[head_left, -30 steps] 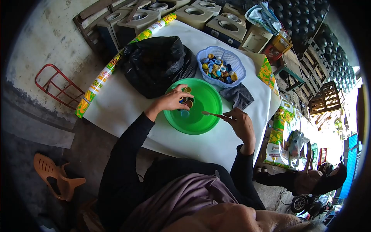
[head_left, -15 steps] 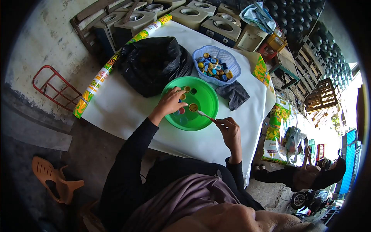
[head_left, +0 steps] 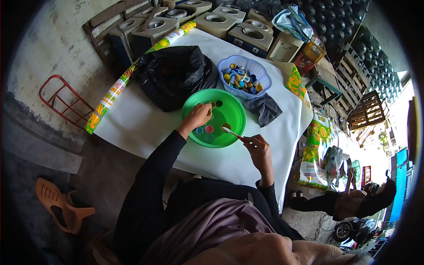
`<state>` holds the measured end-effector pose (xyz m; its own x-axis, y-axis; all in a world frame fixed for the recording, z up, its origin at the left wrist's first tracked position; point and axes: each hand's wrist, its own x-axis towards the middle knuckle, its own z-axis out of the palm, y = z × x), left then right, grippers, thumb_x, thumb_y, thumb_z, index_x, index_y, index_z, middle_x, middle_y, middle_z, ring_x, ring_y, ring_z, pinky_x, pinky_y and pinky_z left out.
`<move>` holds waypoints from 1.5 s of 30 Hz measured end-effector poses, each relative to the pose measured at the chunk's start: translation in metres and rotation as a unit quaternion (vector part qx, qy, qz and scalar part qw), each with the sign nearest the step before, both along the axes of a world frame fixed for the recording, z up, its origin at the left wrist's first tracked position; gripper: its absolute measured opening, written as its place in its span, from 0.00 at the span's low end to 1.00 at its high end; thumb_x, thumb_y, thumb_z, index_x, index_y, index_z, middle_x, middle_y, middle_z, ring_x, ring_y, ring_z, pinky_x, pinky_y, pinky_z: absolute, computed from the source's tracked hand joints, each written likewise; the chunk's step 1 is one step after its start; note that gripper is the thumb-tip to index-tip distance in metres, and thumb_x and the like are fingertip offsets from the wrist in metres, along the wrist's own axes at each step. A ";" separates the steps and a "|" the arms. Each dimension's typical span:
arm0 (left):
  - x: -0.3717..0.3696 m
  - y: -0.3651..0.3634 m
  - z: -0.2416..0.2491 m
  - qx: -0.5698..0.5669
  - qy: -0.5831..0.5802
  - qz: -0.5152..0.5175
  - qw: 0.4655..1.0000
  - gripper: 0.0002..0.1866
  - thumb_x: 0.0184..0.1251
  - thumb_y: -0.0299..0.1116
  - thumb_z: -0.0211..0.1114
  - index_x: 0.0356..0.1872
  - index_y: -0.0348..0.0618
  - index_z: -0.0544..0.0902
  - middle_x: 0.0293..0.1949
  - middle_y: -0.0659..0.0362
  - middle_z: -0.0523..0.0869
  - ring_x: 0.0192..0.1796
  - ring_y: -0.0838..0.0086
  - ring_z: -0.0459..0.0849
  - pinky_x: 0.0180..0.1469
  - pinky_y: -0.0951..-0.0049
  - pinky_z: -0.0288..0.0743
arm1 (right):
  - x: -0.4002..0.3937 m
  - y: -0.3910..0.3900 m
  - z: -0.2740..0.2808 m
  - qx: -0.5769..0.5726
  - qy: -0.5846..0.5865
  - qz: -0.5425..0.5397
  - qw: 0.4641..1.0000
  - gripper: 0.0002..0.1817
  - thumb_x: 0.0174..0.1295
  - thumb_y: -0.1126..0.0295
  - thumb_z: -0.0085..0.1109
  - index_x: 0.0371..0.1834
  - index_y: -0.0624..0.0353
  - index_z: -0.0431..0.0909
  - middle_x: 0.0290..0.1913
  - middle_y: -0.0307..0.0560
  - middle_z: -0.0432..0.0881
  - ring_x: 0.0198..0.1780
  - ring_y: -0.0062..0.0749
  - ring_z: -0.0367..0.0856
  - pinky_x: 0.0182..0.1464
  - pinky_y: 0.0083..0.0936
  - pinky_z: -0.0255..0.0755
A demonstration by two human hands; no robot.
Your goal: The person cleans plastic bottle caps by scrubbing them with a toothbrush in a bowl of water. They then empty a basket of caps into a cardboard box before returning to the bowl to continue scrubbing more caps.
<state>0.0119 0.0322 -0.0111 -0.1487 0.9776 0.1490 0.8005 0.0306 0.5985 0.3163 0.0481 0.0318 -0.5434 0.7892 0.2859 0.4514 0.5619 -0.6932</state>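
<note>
A green basin (head_left: 236,132) with loose bottle caps in it stands in front of me. My left hand (head_left: 199,116) reaches into it from the left, its fingers pinched at a yellowish bottle cap (head_left: 213,105) that they partly hide. A dark cap lies just beyond the fingertips. Nearer me are a red cap (head_left: 209,129) and a blue cap (head_left: 199,130). My right hand (head_left: 259,152), at the basin's right, is closed around the handle of a toothbrush (head_left: 232,133). The brush's white head is over the basin beside a yellow cap (head_left: 226,126).
A blue plastic basket (head_left: 264,79) of bottle caps stands behind the basin, with a dark cloth (head_left: 265,110) beside it. A black plastic bag (head_left: 172,79) sits at the back left. A printed roll (head_left: 117,86) lines the white-covered table's left edge. Another person (head_left: 349,203) is farther right.
My left hand's spread fingers have drawn together at a cap near the basin's far side. The toothbrush stays in my right hand, its head still by the yellow cap. The view has shifted slightly.
</note>
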 end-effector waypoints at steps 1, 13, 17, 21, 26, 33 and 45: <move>0.000 -0.003 0.007 0.022 -0.012 0.002 1.000 0.11 0.57 0.22 0.67 0.42 0.37 0.81 0.41 0.48 0.87 0.47 0.51 0.86 0.51 0.56 0.78 | 0.000 0.000 -0.001 -0.001 -0.002 -0.001 1.000 0.09 0.60 0.72 0.70 0.44 0.54 0.90 0.38 0.45 0.85 0.32 0.39 0.84 0.36 0.32 0.76; 0.008 -0.012 0.011 0.087 0.070 -0.062 0.992 0.19 0.52 0.20 0.72 0.48 0.36 0.84 0.50 0.51 0.82 0.55 0.55 0.82 0.58 0.59 0.76 | 0.001 0.005 -0.002 -0.027 0.011 0.004 1.000 0.09 0.60 0.73 0.70 0.44 0.54 0.90 0.37 0.45 0.84 0.31 0.36 0.83 0.35 0.30 0.76; 0.015 0.000 -0.008 0.012 0.087 -0.116 0.989 0.20 0.51 0.23 0.75 0.48 0.36 0.85 0.51 0.52 0.81 0.57 0.57 0.82 0.59 0.61 0.76 | 0.002 0.008 0.000 -0.020 0.015 -0.003 1.000 0.11 0.59 0.77 0.70 0.45 0.56 0.90 0.37 0.45 0.84 0.31 0.30 0.83 0.35 0.27 0.76; 0.017 -0.002 -0.008 -0.038 0.052 -0.110 0.992 0.18 0.50 0.24 0.76 0.45 0.36 0.84 0.46 0.51 0.83 0.56 0.55 0.82 0.58 0.60 0.77 | 0.002 0.016 0.005 0.005 0.016 -0.019 1.000 0.11 0.59 0.77 0.70 0.45 0.57 0.90 0.36 0.45 0.84 0.31 0.30 0.83 0.35 0.28 0.76; 0.014 -0.013 0.009 0.035 0.033 -0.014 0.999 0.14 0.50 0.23 0.75 0.36 0.36 0.79 0.39 0.49 0.83 0.50 0.53 0.83 0.51 0.56 0.77 | -0.013 0.031 0.018 0.101 -0.006 -0.008 0.995 0.11 0.61 0.77 0.66 0.47 0.57 0.88 0.39 0.46 0.83 0.33 0.37 0.84 0.37 0.30 0.77; 0.009 -0.022 0.017 0.058 -0.020 0.046 0.997 0.15 0.51 0.20 0.74 0.36 0.37 0.76 0.34 0.49 0.86 0.41 0.50 0.87 0.43 0.56 0.78 | -0.064 0.051 0.021 0.218 -0.110 0.057 0.968 0.11 0.60 0.74 0.62 0.41 0.48 0.91 0.36 0.42 0.80 0.41 0.39 0.83 0.39 0.35 0.77; -0.006 -0.009 0.019 0.078 -0.151 0.023 0.985 0.13 0.55 0.20 0.75 0.38 0.36 0.79 0.36 0.56 0.90 0.40 0.73 0.91 0.43 0.73 0.84 | -0.083 0.054 0.044 0.181 -0.093 0.084 0.975 0.13 0.57 0.70 0.65 0.44 0.44 0.92 0.36 0.39 0.81 0.39 0.39 0.84 0.39 0.35 0.78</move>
